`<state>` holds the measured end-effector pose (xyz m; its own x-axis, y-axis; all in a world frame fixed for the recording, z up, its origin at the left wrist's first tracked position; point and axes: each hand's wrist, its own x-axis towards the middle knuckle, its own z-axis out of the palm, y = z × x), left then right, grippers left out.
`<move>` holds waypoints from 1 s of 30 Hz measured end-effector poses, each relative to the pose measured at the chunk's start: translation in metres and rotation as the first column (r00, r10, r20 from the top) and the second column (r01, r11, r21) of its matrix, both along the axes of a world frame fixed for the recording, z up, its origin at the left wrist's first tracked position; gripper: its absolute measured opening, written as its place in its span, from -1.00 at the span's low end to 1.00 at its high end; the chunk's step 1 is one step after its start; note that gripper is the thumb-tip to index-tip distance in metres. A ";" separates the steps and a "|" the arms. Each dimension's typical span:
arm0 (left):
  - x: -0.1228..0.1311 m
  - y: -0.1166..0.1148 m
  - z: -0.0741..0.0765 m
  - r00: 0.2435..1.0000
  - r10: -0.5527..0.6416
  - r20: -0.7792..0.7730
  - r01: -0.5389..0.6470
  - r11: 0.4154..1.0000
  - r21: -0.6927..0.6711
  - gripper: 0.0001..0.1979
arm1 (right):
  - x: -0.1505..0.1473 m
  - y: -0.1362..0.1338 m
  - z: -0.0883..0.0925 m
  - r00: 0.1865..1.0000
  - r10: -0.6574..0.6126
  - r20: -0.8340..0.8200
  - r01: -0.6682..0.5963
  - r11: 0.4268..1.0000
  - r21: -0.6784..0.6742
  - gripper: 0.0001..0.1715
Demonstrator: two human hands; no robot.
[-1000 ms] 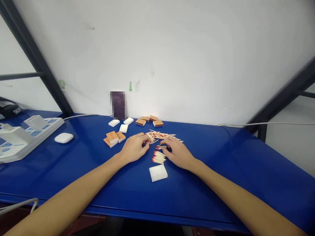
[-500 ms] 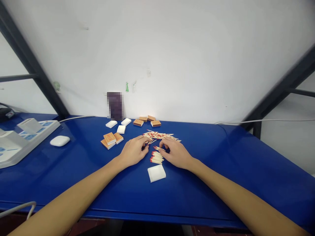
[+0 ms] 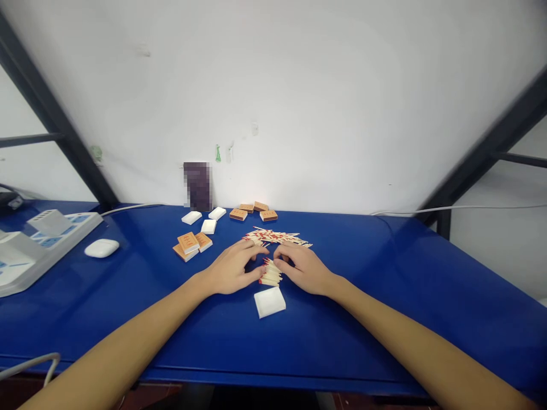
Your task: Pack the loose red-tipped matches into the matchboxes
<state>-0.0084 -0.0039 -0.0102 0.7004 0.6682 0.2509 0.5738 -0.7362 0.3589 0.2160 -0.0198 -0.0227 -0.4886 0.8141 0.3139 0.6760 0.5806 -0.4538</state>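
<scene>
A small row of red-tipped matches [image 3: 270,276] lies on the blue table between my hands, heads to the left. My left hand [image 3: 233,266] is open, its thumb stretched to the match heads and its index finger held apart above. My right hand [image 3: 302,266] is closed, thumb and index finger pinched on the right ends of the uppermost matches. Just beyond the fingers spreads a loose pile of matches [image 3: 280,236], and the hands partly cover its near side. In front of the row lies a white matchbox tray [image 3: 270,302].
Orange matchboxes sit in a left stack [image 3: 188,244] and a back group [image 3: 254,210]. White trays [image 3: 209,226] lie near them. At left are a white earphone case [image 3: 101,247] and a power strip [image 3: 55,245]. A white wall and dark metal posts [image 3: 85,154] bound the table.
My left hand has moved from the loose pile's edge to the row, its thumb now at the match heads. The matches in my right fingers have come down against the row.
</scene>
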 end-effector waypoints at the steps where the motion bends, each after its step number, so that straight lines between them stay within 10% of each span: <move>1: 0.000 0.000 0.000 1.000 -0.003 -0.017 0.003 1.000 -0.004 -0.64 | 0.000 0.000 0.000 1.000 0.009 0.001 -0.009 1.000 -0.007 -0.82; 21: 0.002 0.007 -0.009 0.984 0.168 0.057 -0.173 0.981 0.086 -0.73 | -0.001 0.000 -0.001 0.998 0.043 -0.040 -0.043 0.999 0.000 -0.77; 30: 0.002 0.007 -0.011 0.973 0.223 -0.066 -0.213 0.968 0.134 -0.66 | 0.005 0.001 0.000 0.940 0.043 -0.339 -0.068 0.996 -0.064 -0.75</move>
<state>-0.0066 0.0031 -0.0207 0.5628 0.7736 0.2912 0.7484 -0.6264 0.2178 0.2214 -0.0191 -0.0226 -0.4094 0.8160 0.4081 0.4435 0.5689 -0.6926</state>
